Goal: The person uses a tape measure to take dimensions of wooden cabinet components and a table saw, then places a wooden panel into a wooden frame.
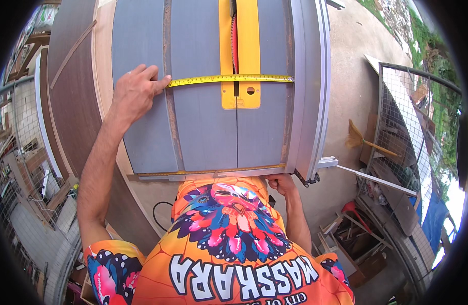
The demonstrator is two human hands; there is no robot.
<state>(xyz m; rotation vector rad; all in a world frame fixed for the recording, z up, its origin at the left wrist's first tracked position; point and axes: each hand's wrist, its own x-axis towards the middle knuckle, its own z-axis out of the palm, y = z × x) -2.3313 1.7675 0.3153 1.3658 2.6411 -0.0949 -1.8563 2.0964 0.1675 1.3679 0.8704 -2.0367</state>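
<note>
Where the yellow measuring tape (208, 80) meets the left hand (135, 94), the thumb and curled fingers pinch its end, though the undersides of the fingers and any tape case are hidden. That hand is turned back upward over the grey table saw top (198, 132), the wrist nearly straight, the forearm rising from the lower left with the elbow bent outward. The right hand (281, 184) is curled low at the front rail (193, 176), its forearm slanting up and inward; the rail partly covers the fingers, so I cannot tell what, if anything, they grip.

One tape runs nearly level across the saw top, from the left thumb to the grey rip fence (307, 101), crossing the yellow throat plate (252, 46). Its marks are too small to read reliably. One circular saw blade (234, 43), red-sided and toothed, stands in the slot beyond the tape; its far part is cut off by the upper edge. Two rusty grooves (174, 122) run lengthwise, one near the left hand, the other beside the fence. To the left lies one dark brown board (74, 61) with one thin wooden strip (74, 53) slanting across it. Well apart on the right is one broom (356, 136), near wire mesh panels (404, 101) that blur toward the dark rim.
</note>
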